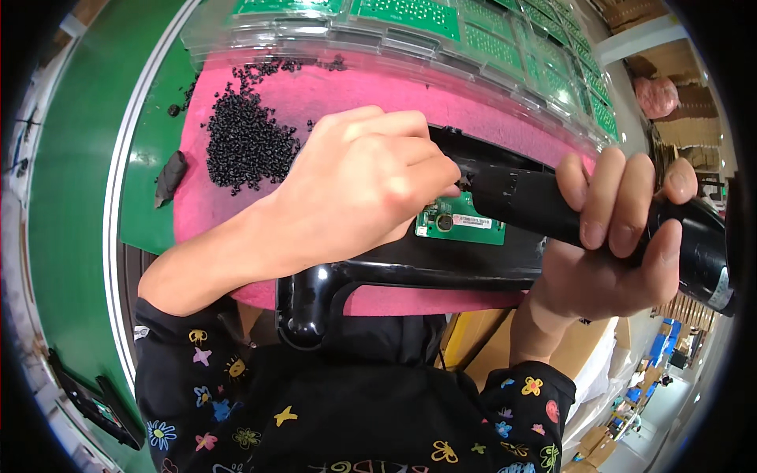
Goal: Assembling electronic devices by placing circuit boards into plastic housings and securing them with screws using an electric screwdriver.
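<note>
While gripped, screwdriver point(552, 209) (right hand point(615, 236))

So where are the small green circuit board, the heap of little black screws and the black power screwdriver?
small green circuit board point(461, 223), head view, on its green face beside the white label.
heap of little black screws point(246, 142), head view, middle of the pile.
black power screwdriver point(524, 203), head view, on its barrel left of the gripping fingers.

Green work surface point(75, 197), pink mat point(355, 98) laid on it, small dark scrap point(170, 176) at mat edge, clear trays point(473, 55) of green circuit boards behind.
</note>
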Demonstrator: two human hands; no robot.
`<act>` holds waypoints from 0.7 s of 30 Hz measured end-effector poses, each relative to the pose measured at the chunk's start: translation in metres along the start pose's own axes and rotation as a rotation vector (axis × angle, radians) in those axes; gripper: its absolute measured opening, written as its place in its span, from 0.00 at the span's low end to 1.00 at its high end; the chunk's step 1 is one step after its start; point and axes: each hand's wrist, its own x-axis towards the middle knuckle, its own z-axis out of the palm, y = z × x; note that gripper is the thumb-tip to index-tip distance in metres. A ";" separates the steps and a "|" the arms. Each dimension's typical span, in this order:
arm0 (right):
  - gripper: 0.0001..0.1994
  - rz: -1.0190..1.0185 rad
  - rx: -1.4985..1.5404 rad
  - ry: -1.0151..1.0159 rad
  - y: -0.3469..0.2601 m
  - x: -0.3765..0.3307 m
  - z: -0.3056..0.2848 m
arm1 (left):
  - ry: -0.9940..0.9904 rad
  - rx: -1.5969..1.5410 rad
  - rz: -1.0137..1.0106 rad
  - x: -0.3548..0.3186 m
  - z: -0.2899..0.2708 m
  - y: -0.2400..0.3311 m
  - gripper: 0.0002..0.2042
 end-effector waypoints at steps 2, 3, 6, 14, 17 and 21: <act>0.13 0.054 -0.073 -0.024 -0.001 -0.001 -0.003 | 0.070 -0.015 -0.048 0.000 0.001 0.001 0.10; 0.13 0.077 -0.121 0.008 0.002 -0.004 -0.003 | 0.166 -0.039 -0.071 0.000 0.003 -0.003 0.08; 0.13 0.079 -0.147 0.012 0.017 -0.008 -0.009 | 0.161 0.050 -0.127 0.003 -0.006 -0.009 0.05; 0.12 0.114 -0.176 0.034 0.027 -0.010 -0.007 | 0.048 -0.072 -0.250 0.005 -0.004 0.000 0.07; 0.12 0.132 -0.185 0.008 0.028 -0.007 -0.007 | 0.018 -0.035 -0.307 0.005 -0.008 0.005 0.06; 0.13 0.166 -0.258 -0.059 0.033 -0.003 -0.004 | 0.077 -0.099 -0.274 0.004 -0.008 -0.005 0.04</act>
